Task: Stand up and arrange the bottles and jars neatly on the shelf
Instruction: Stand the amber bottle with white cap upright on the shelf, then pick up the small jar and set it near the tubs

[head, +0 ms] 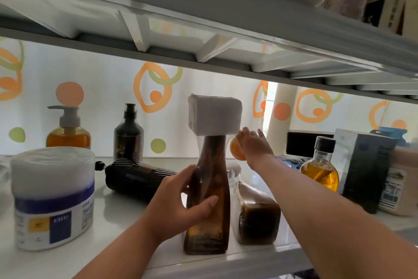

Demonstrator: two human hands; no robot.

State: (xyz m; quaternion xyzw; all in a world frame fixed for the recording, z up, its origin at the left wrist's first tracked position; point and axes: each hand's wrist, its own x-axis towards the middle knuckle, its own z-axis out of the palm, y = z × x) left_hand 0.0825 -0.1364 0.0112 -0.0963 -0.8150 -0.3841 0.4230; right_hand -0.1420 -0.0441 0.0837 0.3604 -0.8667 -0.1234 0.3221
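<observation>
The left hand grips the tall brown bottle at its waist, upright at the near edge of the shelf. The right hand reaches far behind it and cups an orange round thing. Steady the tall bottle, which looks top-heavy under its white block cap. Lift the orange thing without knocking the tipped brown bottle just right.
</observation>
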